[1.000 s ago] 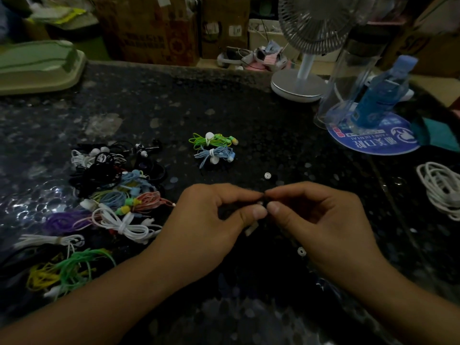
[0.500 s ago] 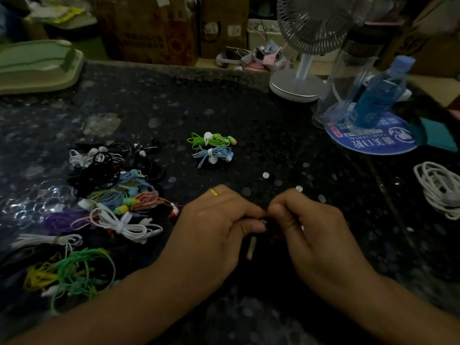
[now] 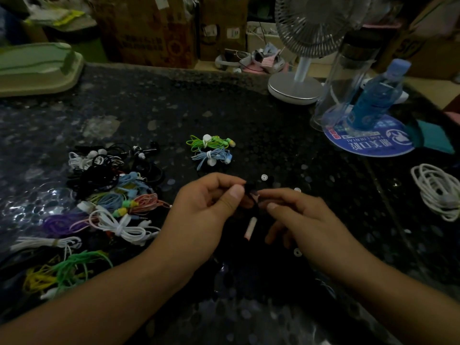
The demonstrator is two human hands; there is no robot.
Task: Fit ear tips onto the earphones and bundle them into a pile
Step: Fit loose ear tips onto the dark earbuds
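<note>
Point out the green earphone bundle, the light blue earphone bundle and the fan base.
green earphone bundle (image 3: 210, 142): head view, on its tied middle.
light blue earphone bundle (image 3: 212, 156): head view, on its coiled cable.
fan base (image 3: 295, 88): head view, on the round foot.

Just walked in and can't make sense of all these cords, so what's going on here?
A person is working on a dark earphone, pinched between the left hand and right hand above the dark counter. A few loose white ear tips lie nearby. Two tied bundles, green and blue, sit just beyond the hands. A tangled heap of coloured earphones waits on the left.
</note>
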